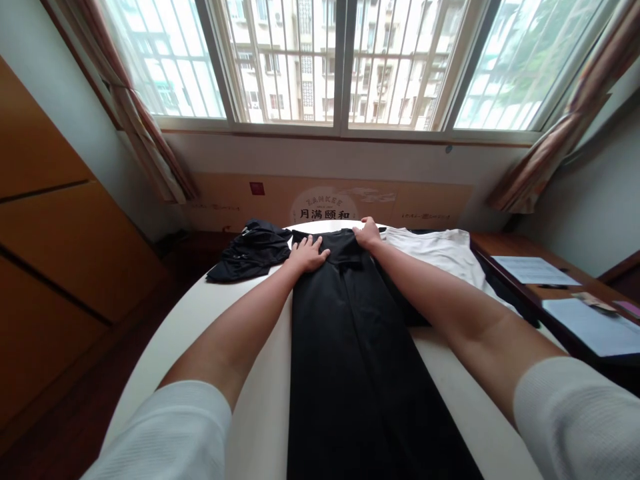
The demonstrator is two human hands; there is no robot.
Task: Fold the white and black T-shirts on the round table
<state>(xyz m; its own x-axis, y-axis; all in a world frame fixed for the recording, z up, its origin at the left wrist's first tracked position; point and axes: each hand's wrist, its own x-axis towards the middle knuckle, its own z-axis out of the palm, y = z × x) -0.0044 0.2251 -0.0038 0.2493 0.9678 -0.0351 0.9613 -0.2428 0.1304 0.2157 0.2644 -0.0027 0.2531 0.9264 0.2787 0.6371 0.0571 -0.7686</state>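
Black trousers (350, 347) lie lengthwise on a white table (175, 347), waist end away from me and legs running toward me. My left hand (309, 254) rests flat near the left side of the waist, fingers spread. At the far right corner of the waistband, my right hand (369, 233) is closed on the trousers' edge, with some of its fingers hidden. To the left sits a crumpled black garment (257, 250). A white garment (435, 250) lies spread on the right, with dark cloth beneath it and partly behind my right forearm.
Right of the table stands a brown wooden desk (505, 245) with papers (595, 327) on it. Behind the table are a printed beige panel (225, 197) and a barred window (345, 67) with curtains. An orange-brown cabinet (65, 253) stands at the left.
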